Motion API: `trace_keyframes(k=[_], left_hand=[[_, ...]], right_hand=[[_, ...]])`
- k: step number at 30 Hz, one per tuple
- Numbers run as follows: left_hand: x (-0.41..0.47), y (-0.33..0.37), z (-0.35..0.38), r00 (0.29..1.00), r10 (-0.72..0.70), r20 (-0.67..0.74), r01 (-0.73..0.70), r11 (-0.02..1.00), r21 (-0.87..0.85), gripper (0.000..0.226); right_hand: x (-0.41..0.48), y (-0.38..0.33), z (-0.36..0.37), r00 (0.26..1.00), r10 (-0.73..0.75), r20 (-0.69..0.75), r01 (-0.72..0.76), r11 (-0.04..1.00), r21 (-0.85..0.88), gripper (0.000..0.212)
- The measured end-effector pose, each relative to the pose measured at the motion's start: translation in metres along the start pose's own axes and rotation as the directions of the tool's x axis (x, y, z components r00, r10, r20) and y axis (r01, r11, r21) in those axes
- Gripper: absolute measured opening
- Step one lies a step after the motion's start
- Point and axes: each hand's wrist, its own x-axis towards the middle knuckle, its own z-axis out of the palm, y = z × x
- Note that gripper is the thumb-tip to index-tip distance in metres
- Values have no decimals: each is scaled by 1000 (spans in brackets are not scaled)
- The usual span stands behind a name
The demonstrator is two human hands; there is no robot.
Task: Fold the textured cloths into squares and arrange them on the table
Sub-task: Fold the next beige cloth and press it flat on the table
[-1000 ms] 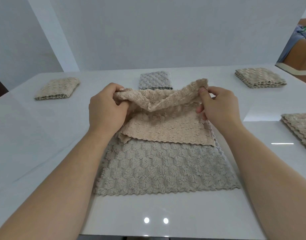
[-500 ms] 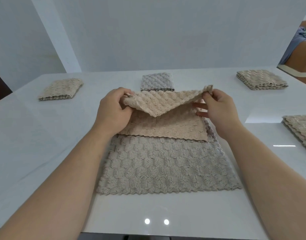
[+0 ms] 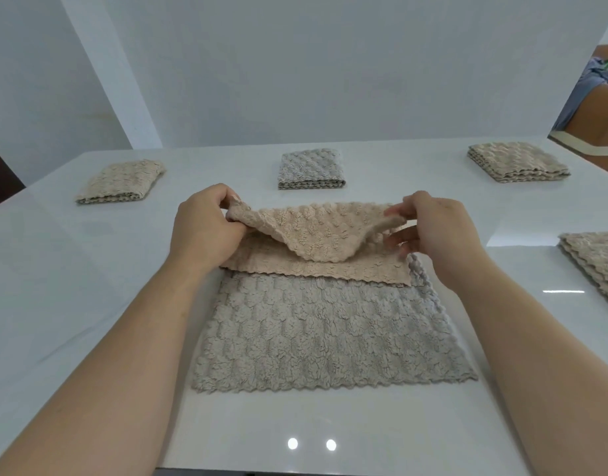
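A beige cloth (image 3: pixel 316 235) is pinched at both far corners in the left hand (image 3: pixel 206 228) and right hand (image 3: pixel 436 231); corners are best matched squarely before being laid on the grey cloth (image 3: pixel 330 334) beneath.

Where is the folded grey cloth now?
In the head view, the folded grey cloth lies at the table's far centre, beyond both hands, between two folded beige cloths.

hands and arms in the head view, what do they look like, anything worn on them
Both are bare: the left hand and right hand wear no gloves, and no rings, watch or bracelet show. Both forearms run uncovered from the bottom corners of the frame to the wrists, with no sleeve in view. Fingernails look short and unpainted where they show. No marks or tattoos can be seen.
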Motion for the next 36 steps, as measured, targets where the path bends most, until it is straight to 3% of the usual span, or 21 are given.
trace_keyframes(k=[2,6,11,14,19,25,36], left_hand=[[0,0,1,993,-97,61,105,985,-137,21],[1,3,3,946,-283,159,324,837,-441,28],[4,12,1,885,-394,249,454,611,-648,24],[3,11,2,888,-406,216,456,715,-530,26],[-4,2,9,949,-281,144,313,898,-307,35],[-4,0,5,954,-261,145,284,942,-178,31],[-6,2,5,965,-196,174,208,977,-50,29]], right_hand=[[-3,-1,-1,999,17,-45,-20,997,-71,40],[-7,0,-1,1000,-8,-16,5,987,-158,14],[-12,-2,-2,1000,0,-1,0,980,-201,25],[-14,-3,-3,1000,-1,4,2,975,-222,25],[-18,-4,-4,999,-5,34,15,949,-315,30],[-25,-6,-2,998,-16,67,45,888,-457,37],[-27,-4,-1,992,-24,127,93,820,-565,41]])
